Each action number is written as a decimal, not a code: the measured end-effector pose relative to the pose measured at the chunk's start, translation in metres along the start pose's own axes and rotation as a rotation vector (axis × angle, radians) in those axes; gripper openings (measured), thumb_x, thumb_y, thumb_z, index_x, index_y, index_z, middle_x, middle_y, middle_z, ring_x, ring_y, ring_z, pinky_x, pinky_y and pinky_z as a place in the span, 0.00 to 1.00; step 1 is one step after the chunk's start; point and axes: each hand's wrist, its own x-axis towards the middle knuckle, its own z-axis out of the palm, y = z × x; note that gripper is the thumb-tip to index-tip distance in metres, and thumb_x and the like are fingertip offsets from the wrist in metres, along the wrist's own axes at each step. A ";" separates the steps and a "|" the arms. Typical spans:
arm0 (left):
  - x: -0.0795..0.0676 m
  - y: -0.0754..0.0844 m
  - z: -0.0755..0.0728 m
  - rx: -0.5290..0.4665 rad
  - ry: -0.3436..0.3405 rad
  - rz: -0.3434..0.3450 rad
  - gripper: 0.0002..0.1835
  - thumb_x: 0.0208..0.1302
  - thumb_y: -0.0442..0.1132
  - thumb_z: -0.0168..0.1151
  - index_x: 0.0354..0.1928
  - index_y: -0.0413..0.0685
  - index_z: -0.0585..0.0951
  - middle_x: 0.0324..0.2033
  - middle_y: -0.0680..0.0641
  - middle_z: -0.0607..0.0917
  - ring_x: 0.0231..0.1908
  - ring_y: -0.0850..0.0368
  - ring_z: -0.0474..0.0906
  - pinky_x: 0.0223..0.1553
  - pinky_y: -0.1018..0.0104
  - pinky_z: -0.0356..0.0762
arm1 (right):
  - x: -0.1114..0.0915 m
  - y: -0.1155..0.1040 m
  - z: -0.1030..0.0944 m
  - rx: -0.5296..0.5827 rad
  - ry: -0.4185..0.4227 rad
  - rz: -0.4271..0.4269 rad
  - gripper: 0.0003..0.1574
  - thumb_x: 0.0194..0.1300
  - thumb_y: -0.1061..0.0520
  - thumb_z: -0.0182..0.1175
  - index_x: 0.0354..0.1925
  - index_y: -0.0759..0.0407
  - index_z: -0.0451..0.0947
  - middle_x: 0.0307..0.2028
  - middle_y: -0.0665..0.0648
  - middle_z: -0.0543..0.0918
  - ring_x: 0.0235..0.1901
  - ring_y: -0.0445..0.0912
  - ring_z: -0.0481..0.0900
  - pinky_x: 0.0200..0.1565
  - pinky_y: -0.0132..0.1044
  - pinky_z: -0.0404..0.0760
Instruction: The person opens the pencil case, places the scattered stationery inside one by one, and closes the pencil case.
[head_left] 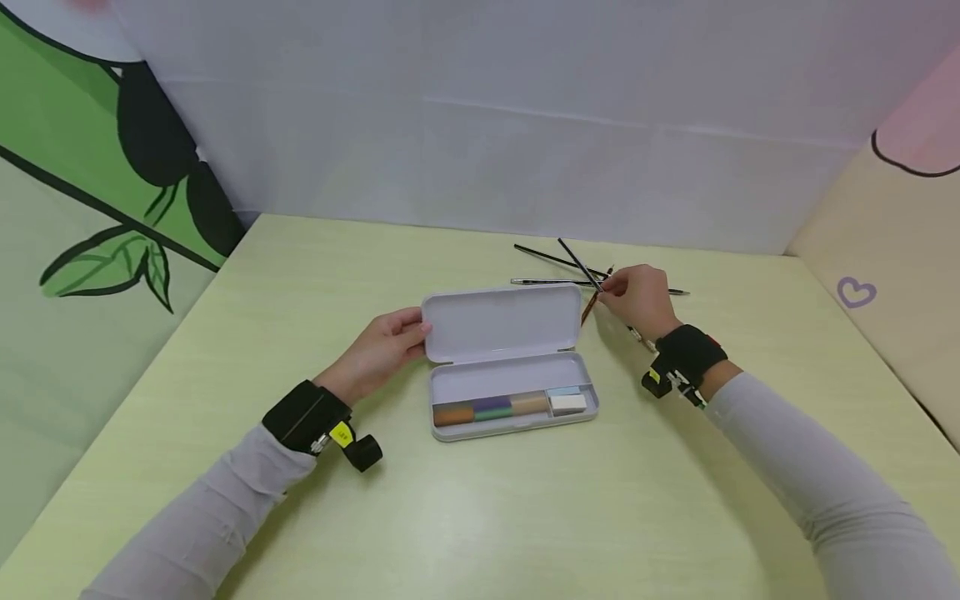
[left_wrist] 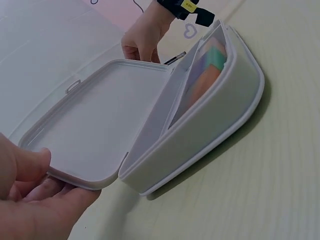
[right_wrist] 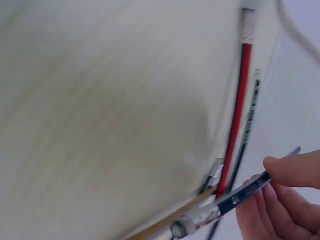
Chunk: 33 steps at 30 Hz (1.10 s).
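A white pencil case lies open on the table, its lid tilted back. My left hand holds the lid's left edge, with the thumb on the inner face and the other fingers behind it. Inside the tray are orange, purple, green and tan blocks and a white eraser. Right of the lid, my right hand pinches a dark pencil between thumb and fingers. Its metal band and eraser end point towards the wrist camera.
Several other pencils lie crossed behind and beside the lid, among them a black one, a striped one and a red one. A pale wall rises at the table's back edge.
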 end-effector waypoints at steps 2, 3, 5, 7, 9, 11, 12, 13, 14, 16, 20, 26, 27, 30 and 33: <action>0.001 0.000 0.000 0.006 0.004 -0.008 0.25 0.70 0.35 0.42 0.66 0.35 0.56 0.62 0.36 0.65 0.59 0.50 0.63 0.61 0.59 0.66 | -0.001 -0.007 -0.005 0.017 0.032 -0.018 0.07 0.53 0.62 0.63 0.31 0.67 0.82 0.25 0.64 0.83 0.25 0.51 0.77 0.29 0.46 0.77; 0.001 0.000 0.000 0.009 0.008 -0.010 0.25 0.70 0.35 0.42 0.66 0.35 0.56 0.61 0.35 0.66 0.59 0.50 0.64 0.60 0.59 0.67 | -0.001 -0.011 -0.008 0.023 0.047 -0.020 0.07 0.53 0.62 0.63 0.31 0.66 0.82 0.26 0.64 0.83 0.25 0.50 0.78 0.29 0.45 0.77; 0.001 0.001 0.000 0.019 0.015 -0.015 0.25 0.70 0.36 0.43 0.66 0.35 0.57 0.60 0.35 0.67 0.58 0.50 0.65 0.59 0.59 0.68 | -0.002 -0.022 -0.013 0.038 0.076 -0.030 0.07 0.54 0.61 0.64 0.32 0.64 0.82 0.26 0.62 0.83 0.25 0.49 0.78 0.29 0.44 0.78; 0.001 0.002 0.000 0.028 0.020 -0.019 0.24 0.70 0.36 0.43 0.66 0.35 0.57 0.60 0.34 0.67 0.58 0.49 0.66 0.58 0.59 0.69 | -0.004 -0.035 -0.018 0.061 0.099 -0.039 0.07 0.55 0.59 0.64 0.33 0.62 0.82 0.27 0.60 0.84 0.26 0.47 0.79 0.30 0.43 0.79; 0.001 0.003 0.000 0.032 0.024 -0.021 0.24 0.70 0.36 0.43 0.66 0.35 0.57 0.60 0.34 0.67 0.57 0.49 0.66 0.58 0.59 0.69 | -0.007 -0.048 -0.022 0.084 0.121 -0.051 0.08 0.55 0.59 0.64 0.34 0.62 0.82 0.27 0.59 0.84 0.26 0.45 0.79 0.30 0.42 0.80; 0.001 0.004 0.001 0.031 0.028 -0.025 0.24 0.70 0.35 0.43 0.66 0.35 0.57 0.60 0.34 0.67 0.57 0.49 0.66 0.58 0.59 0.70 | -0.010 -0.061 -0.025 0.112 0.129 -0.062 0.08 0.55 0.59 0.64 0.35 0.61 0.82 0.27 0.59 0.84 0.26 0.44 0.79 0.30 0.40 0.81; 0.001 0.004 0.001 0.031 0.030 -0.027 0.24 0.70 0.35 0.43 0.66 0.35 0.57 0.60 0.34 0.67 0.57 0.49 0.66 0.58 0.59 0.70 | -0.012 -0.067 -0.027 0.125 0.126 -0.063 0.08 0.54 0.59 0.64 0.35 0.61 0.82 0.27 0.59 0.84 0.26 0.44 0.79 0.30 0.40 0.81; 0.001 0.004 0.001 0.031 0.031 -0.028 0.24 0.70 0.35 0.43 0.66 0.35 0.57 0.60 0.34 0.67 0.57 0.49 0.66 0.58 0.59 0.70 | -0.014 -0.073 -0.027 0.140 0.121 -0.063 0.08 0.54 0.60 0.64 0.35 0.61 0.82 0.27 0.59 0.84 0.25 0.44 0.79 0.29 0.39 0.81; 0.001 0.004 0.001 0.031 0.033 -0.029 0.24 0.70 0.35 0.43 0.66 0.35 0.57 0.60 0.34 0.67 0.57 0.49 0.66 0.58 0.59 0.70 | -0.016 -0.078 -0.028 0.152 0.114 -0.062 0.08 0.54 0.60 0.65 0.35 0.61 0.82 0.28 0.59 0.84 0.25 0.43 0.79 0.28 0.38 0.81; 0.002 0.003 0.001 0.028 0.035 -0.030 0.24 0.70 0.35 0.43 0.66 0.35 0.57 0.60 0.34 0.68 0.57 0.49 0.67 0.57 0.59 0.70 | -0.020 -0.088 -0.027 0.173 0.088 -0.068 0.08 0.53 0.60 0.65 0.34 0.60 0.82 0.28 0.58 0.84 0.25 0.43 0.78 0.27 0.37 0.80; 0.003 0.003 0.002 0.023 0.032 -0.029 0.24 0.70 0.35 0.42 0.65 0.35 0.58 0.60 0.34 0.68 0.57 0.49 0.67 0.57 0.60 0.71 | -0.029 -0.101 -0.018 0.207 -0.016 -0.134 0.07 0.51 0.61 0.67 0.33 0.58 0.83 0.28 0.55 0.84 0.26 0.40 0.78 0.29 0.36 0.82; 0.003 0.003 0.002 0.020 0.032 -0.033 0.24 0.70 0.34 0.43 0.65 0.35 0.58 0.60 0.34 0.68 0.57 0.49 0.67 0.57 0.60 0.71 | -0.046 -0.109 0.002 0.192 -0.292 -0.241 0.07 0.50 0.62 0.67 0.31 0.56 0.83 0.28 0.51 0.84 0.28 0.37 0.77 0.31 0.33 0.81; 0.003 0.003 0.002 0.021 0.032 -0.034 0.24 0.70 0.35 0.43 0.66 0.35 0.58 0.60 0.34 0.68 0.57 0.49 0.67 0.57 0.59 0.70 | -0.049 -0.109 0.005 0.179 -0.327 -0.253 0.07 0.50 0.62 0.67 0.31 0.56 0.83 0.28 0.50 0.84 0.28 0.37 0.77 0.31 0.33 0.81; 0.003 0.002 0.002 0.028 0.032 -0.037 0.24 0.70 0.35 0.43 0.66 0.35 0.57 0.61 0.34 0.67 0.57 0.49 0.66 0.57 0.59 0.70 | -0.055 -0.111 0.014 0.118 -0.390 -0.292 0.07 0.50 0.64 0.66 0.31 0.57 0.83 0.28 0.50 0.83 0.29 0.37 0.76 0.32 0.33 0.80; 0.004 0.002 0.002 0.020 0.035 -0.036 0.24 0.70 0.35 0.43 0.66 0.35 0.57 0.61 0.35 0.67 0.57 0.49 0.66 0.58 0.59 0.70 | -0.058 -0.112 0.020 0.048 -0.416 -0.342 0.06 0.51 0.65 0.65 0.30 0.57 0.83 0.27 0.50 0.83 0.28 0.38 0.75 0.32 0.32 0.79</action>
